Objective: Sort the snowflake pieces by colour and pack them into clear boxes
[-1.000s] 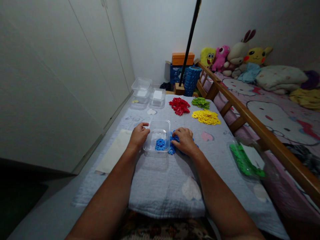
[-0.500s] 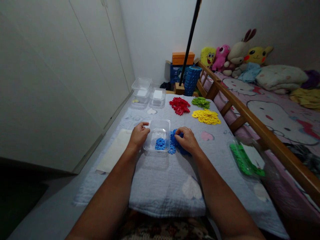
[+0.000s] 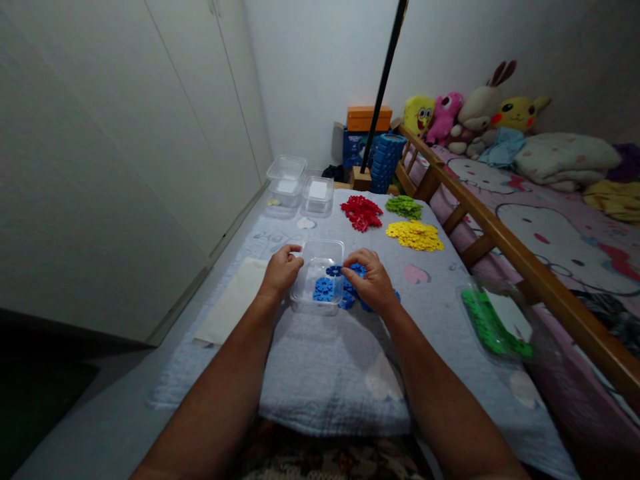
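Note:
A clear plastic container [image 3: 320, 257] sits on the pale quilted cloth [image 3: 320, 360] in front of me, with a few blue snowflake pieces [image 3: 323, 289] inside. My left hand [image 3: 281, 272] grips the container's left wall. My right hand [image 3: 369, 280] is closed on a bunch of blue pieces at the container's right rim, with one piece poking over the rim. More blue pieces [image 3: 346, 301] lie on the cloth under and beside that hand.
Piles of red [image 3: 361, 212], light green [image 3: 404, 207] and yellow pieces [image 3: 414, 235] lie further back. Two clear containers [image 3: 300, 185] stand at the far left. A bag of green pieces [image 3: 490, 323] lies right, by the wooden bed rail [image 3: 505, 243]. A cream sheet [image 3: 230, 308] lies left.
My right hand gathered blue pieces from the cloth and lifted them left to the container's rim. My left hand stayed on the container.

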Demonstrator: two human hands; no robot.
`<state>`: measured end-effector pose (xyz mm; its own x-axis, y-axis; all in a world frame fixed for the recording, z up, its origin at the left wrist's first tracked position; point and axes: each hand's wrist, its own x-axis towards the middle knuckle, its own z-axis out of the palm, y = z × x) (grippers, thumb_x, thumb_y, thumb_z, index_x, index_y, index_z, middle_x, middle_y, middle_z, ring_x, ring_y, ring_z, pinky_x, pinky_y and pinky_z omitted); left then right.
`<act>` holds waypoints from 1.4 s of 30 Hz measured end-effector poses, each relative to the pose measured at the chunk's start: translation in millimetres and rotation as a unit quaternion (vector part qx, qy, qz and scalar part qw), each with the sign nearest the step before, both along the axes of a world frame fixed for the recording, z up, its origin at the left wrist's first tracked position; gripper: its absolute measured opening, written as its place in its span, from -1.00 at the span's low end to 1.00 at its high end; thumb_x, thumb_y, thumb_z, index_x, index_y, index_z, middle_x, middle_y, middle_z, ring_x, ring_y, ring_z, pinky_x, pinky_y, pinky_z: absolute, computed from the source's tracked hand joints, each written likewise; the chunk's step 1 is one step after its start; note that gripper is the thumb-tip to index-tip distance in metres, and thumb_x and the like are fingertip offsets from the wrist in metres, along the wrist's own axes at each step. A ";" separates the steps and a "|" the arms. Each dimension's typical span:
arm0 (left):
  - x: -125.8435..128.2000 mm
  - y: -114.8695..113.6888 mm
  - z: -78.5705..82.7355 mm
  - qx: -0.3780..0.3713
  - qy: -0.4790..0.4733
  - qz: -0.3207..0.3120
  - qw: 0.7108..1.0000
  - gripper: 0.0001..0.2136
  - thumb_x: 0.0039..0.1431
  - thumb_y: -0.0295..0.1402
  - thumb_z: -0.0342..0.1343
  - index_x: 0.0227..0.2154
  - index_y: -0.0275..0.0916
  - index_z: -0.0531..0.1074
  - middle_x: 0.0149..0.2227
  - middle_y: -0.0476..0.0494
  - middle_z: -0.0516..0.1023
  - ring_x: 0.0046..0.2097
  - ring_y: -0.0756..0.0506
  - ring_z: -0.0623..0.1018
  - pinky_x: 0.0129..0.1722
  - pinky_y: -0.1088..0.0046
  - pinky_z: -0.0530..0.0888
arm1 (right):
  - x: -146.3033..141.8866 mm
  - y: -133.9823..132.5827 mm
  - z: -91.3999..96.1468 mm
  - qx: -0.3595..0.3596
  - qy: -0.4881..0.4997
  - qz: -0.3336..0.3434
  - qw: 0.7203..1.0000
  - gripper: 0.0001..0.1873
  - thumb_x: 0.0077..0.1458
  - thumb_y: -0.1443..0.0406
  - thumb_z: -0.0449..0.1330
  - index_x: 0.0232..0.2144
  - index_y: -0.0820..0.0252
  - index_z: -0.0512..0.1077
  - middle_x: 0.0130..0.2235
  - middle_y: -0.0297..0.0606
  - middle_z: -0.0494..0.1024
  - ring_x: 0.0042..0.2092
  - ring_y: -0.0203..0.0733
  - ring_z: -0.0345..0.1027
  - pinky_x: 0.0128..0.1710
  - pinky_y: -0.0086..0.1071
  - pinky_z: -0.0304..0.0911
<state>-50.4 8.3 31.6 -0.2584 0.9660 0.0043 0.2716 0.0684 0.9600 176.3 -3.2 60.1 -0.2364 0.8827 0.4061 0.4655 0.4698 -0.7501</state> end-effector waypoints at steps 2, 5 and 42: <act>0.0 -0.3 0.3 -0.002 0.001 -0.002 1.000 -0.58 -0.13 -0.33 0.07 -0.13 -0.29 0.47 -0.60 0.15 0.16 -0.59 0.03 0.17 -0.56 0.52 0.10 | -7.8 -2.8 -4.1 0.008 -0.063 0.021 0.998 -0.97 0.09 0.31 0.28 -0.39 0.07 0.54 -0.11 -0.22 0.55 0.07 -0.03 0.31 0.18 -0.06 0.11; -0.2 -0.2 0.7 -0.003 -0.005 -0.006 1.000 -0.58 -0.13 -0.34 0.08 -0.13 -0.29 0.47 -0.60 0.15 0.17 -0.59 0.03 0.17 -0.56 0.52 0.10 | -16.1 -6.0 -10.8 0.008 -0.138 0.043 0.990 -0.95 0.07 0.34 0.31 -0.38 0.07 0.57 0.10 -0.20 0.49 0.26 0.08 0.15 0.28 0.09 -0.05; -0.4 1.0 -0.7 -0.002 0.001 -0.008 1.000 -0.58 -0.14 -0.32 0.08 -0.14 -0.30 0.49 -0.60 0.15 0.18 -0.57 0.03 0.17 -0.54 0.51 0.11 | 17.3 12.3 -13.5 -0.045 -0.060 -0.121 0.990 -0.92 0.10 0.27 0.21 -0.41 0.11 0.48 -0.30 -0.26 0.53 -0.14 -0.07 0.37 -0.01 -0.18 0.22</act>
<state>-50.8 9.3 30.9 -0.2432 0.9700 0.0014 0.2743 0.0674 0.9593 193.6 9.1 46.6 -0.0555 0.9507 0.3052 0.6447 0.2675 -0.7161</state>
